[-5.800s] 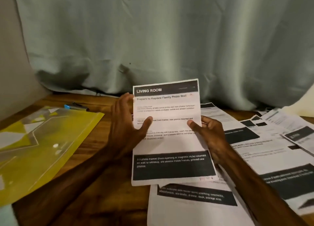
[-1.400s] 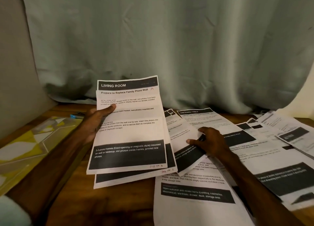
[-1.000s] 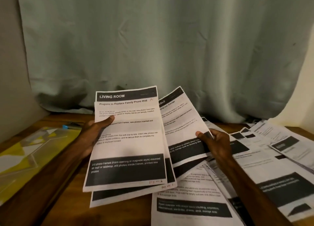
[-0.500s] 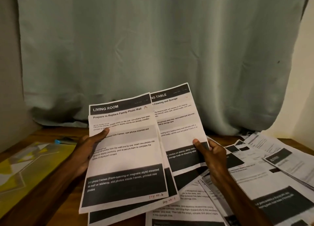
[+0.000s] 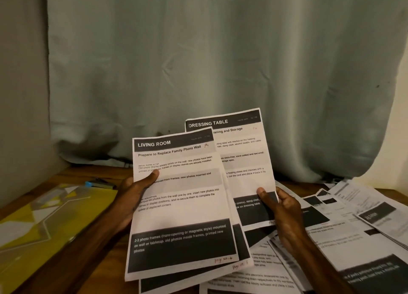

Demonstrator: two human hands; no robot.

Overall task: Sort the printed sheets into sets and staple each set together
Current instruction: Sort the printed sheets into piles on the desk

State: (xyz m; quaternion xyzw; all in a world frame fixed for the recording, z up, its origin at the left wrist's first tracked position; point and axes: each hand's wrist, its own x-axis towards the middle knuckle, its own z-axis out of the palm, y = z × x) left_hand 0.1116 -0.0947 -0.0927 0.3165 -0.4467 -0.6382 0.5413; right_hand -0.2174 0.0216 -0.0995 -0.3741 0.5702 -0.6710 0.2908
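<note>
My left hand [image 5: 130,196] grips a small stack of printed sheets, the top one headed LIVING ROOM [image 5: 181,196], thumb pressed on its left edge. A second sheet peeks out under it at the bottom. My right hand [image 5: 280,212] pinches the right edge of another sheet headed DRESSING TABLE [image 5: 242,156], held upright just behind and to the right of the stack, partly hidden by it. Both are raised above the wooden table [image 5: 72,174]. No stapler is in view.
Several loose printed sheets [image 5: 357,223] lie overlapping across the right and front of the table. A yellow plastic folder [image 5: 44,218] lies at the left, with a blue-capped pen [image 5: 97,184] behind it. A pale green curtain [image 5: 220,61] hangs at the back.
My right hand picked the DRESSING TABLE sheet off the pile and lifted it upright beside the stack. My left hand kept hold of the LIVING ROOM stack, which shifted slightly right.
</note>
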